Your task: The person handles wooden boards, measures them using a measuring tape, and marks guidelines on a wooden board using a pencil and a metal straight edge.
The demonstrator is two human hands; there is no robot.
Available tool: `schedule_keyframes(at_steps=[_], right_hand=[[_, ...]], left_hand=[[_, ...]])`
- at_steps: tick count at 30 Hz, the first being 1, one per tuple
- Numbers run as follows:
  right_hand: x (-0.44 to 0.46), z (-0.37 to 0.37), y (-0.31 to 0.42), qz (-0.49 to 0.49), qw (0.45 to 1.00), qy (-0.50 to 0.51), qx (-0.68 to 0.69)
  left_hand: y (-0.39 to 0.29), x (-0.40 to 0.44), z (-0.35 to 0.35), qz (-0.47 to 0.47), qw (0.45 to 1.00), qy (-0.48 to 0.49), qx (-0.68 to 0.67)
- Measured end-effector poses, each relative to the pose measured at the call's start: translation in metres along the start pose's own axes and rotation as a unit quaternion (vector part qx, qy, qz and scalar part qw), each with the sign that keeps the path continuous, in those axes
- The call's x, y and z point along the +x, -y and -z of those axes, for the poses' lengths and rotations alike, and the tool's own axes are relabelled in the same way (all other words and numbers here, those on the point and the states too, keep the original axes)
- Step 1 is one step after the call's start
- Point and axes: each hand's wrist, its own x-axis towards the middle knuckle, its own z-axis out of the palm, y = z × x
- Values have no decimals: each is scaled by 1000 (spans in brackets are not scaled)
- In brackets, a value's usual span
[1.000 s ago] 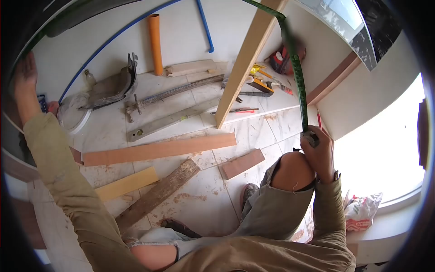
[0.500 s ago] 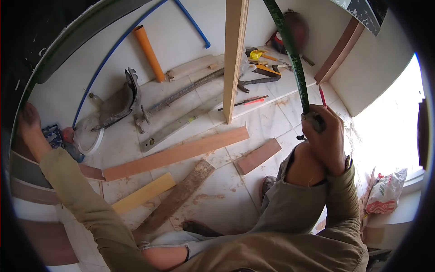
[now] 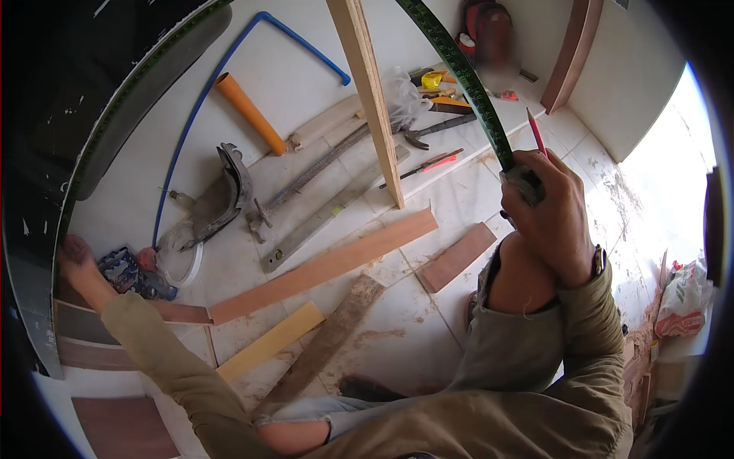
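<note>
A compact tape measure with a dark case (image 3: pixel 526 186) sits in the right hand (image 3: pixel 552 210), above the knee on the right. Its long, thin green blade (image 3: pixel 468 75), printed with dark markings, is drawn out and bows up past the far edge of view; a like green strip (image 3: pixel 115 131) curves down the left. A slim red wooden pencil (image 3: pixel 536 131) stands tilted in the same hand, sharpened tip upward.

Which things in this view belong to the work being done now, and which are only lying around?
Probably in use:
tape measure, held in the right hand
pencil, in the same hand

Apparently just lying about:
hammer
spirit level
orange pipe
</note>
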Motion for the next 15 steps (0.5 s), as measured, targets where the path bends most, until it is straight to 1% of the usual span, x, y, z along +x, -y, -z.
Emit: schedule_keyframes(at_steps=[3,6,9,13,15], right_hand=[[2,2,-7,23,1000,-4,-5],[6,3,-10,14,1000,-1,-1],[10,4,-13,16,1000,-4,-2],[11,4,-15,27,1000,-6,-8],[11,5,-15,19,1000,-3,-1]], left_hand=[[-1,-9,-7,-9,1000,14,-4],[-3,-4,-5,-9,1000,14,-6],[-2,-3,-4,-7,999,-10,-37],[-3,-6,-6,20,999,-15,-46],[-5,1,1,36,998,0,-46]])
